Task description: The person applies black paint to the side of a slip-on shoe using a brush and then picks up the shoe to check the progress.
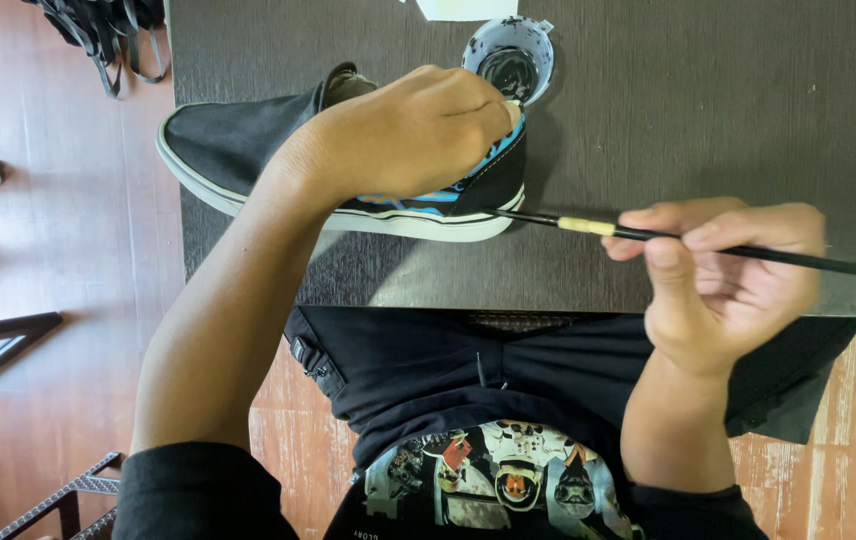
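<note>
Steadying the black shoe (248, 140) under a clasped left hand (403, 130), the right hand (723, 270) pinches a paintbrush (748, 250) lying left-right, tip touching the shoe's heel on the counter (698, 120).

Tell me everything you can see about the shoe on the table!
The shoe is a black canvas slip-on with a white rubber sole. It lies on its side on the dark table, toe pointing left, sole edge toward the person. Its heel end shows blue, orange and white painted patterns. The left hand rests over the heel, holding it steady. The thin paintbrush in the right hand touches its tip to the heel near the sole. A small cup of black paint stands just behind it.
</note>
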